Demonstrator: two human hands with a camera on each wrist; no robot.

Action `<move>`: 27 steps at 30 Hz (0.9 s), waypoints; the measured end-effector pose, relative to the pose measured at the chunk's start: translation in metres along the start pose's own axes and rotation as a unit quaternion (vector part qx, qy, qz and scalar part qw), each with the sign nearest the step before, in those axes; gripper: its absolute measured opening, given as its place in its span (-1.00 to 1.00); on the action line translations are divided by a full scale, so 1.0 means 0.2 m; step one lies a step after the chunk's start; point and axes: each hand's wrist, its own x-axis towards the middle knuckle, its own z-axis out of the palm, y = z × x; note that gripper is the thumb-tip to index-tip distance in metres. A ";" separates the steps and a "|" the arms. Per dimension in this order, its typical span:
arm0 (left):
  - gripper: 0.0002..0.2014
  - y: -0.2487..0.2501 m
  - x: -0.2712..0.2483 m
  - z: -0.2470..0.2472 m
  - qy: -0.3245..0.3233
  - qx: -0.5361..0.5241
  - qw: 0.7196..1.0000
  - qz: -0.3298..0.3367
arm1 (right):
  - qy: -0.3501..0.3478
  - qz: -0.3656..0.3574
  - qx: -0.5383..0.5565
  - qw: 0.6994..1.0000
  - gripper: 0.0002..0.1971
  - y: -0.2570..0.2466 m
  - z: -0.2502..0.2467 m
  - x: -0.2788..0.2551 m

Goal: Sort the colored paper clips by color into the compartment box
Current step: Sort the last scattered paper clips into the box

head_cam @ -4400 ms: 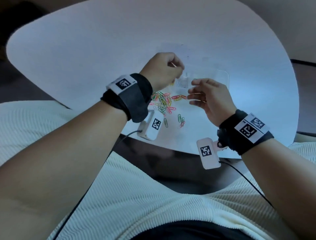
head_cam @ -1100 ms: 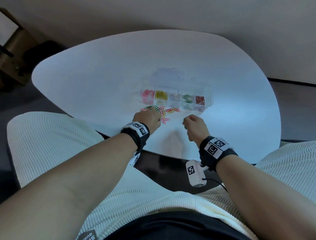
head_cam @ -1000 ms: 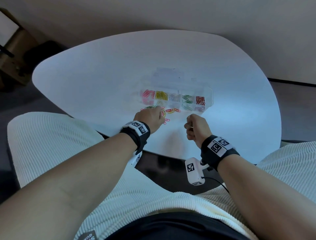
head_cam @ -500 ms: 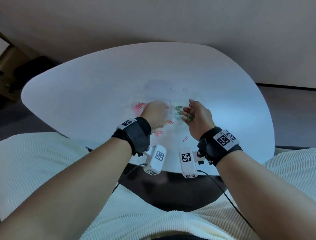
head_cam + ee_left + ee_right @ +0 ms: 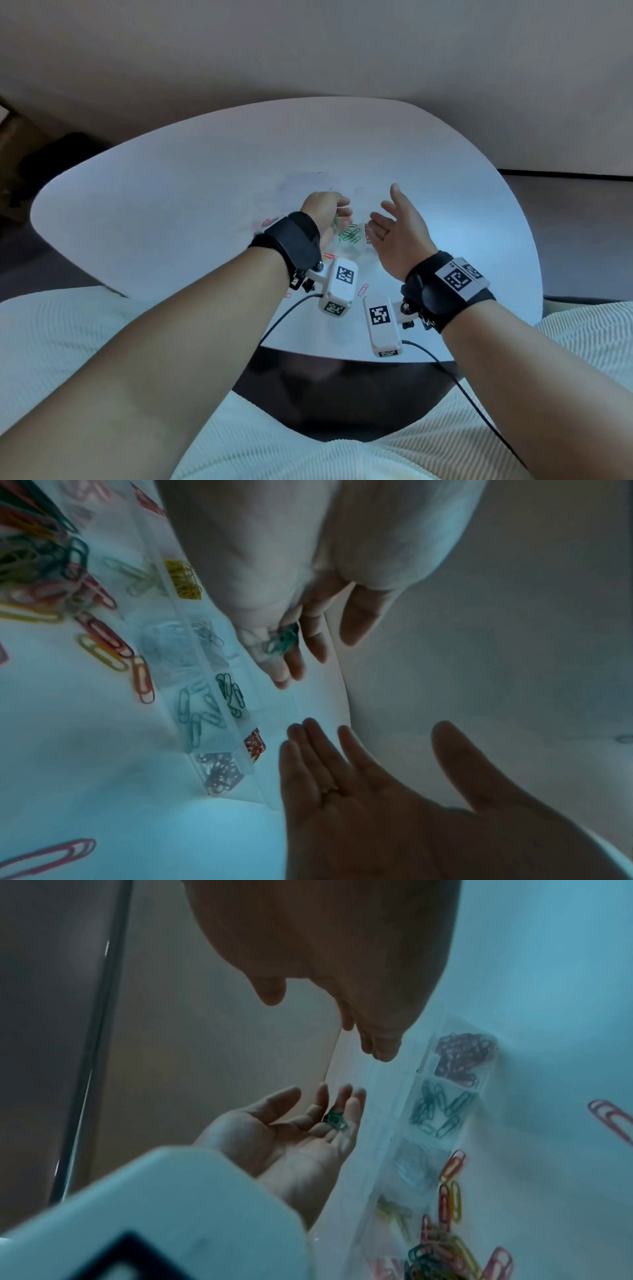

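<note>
While loose clips (image 5: 103,639) lie beside compartment box (image 5: 219,723).

My hands: two, my left hand (image 5: 325,219) and my right hand (image 5: 399,229). Compartment box (image 5: 219,718): one, five filled compartments showing. Green clips cupped in my left fingers (image 5: 335,1121): small bunch, uncountable. Loose clip pile (image 5: 441,1259): one. Table (image 5: 171,192): one.

Box (image 5: 219,723) lies on table (image 5: 171,192), toward its near edge, compartments in a row running left to right, clips sorted inside. Loose clips (image 5: 41,569) heaped on the table between box and near edge, a few strays (image 5: 363,289) nearer that edge. Left hand (image 5: 325,216) over box's left part, right hand (image 5: 399,233) over its right part, apart from each other.
</note>
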 end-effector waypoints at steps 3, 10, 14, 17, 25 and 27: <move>-0.84 -0.02 0.04 0.02 -0.045 0.028 0.999 -0.002 | 0.016 -0.021 0.011 1.000 -0.35 0.00 -0.07 -0.01; -0.78 0.01 -0.02 -0.14 -0.070 0.130 0.988 0.043 | 0.047 -0.039 0.017 0.998 -0.68 0.01 -0.14 -0.02; -0.80 0.02 -0.11 -0.37 -0.007 0.309 0.942 0.132 | 0.004 -0.042 -0.077 0.996 -0.88 0.05 -0.09 -0.03; -0.82 -0.03 -0.17 -0.53 0.034 0.430 0.891 0.145 | -0.039 -0.065 -0.259 0.963 -0.91 0.13 -0.02 -0.02; -0.97 -0.18 -0.14 -0.72 0.047 0.630 0.767 0.112 | -0.078 -0.131 -0.682 0.715 -0.60 0.41 0.03 0.08; -0.94 -0.17 -0.11 -0.76 0.084 0.634 0.760 0.115 | -0.097 -0.128 -0.723 0.672 -0.49 0.44 0.01 0.11</move>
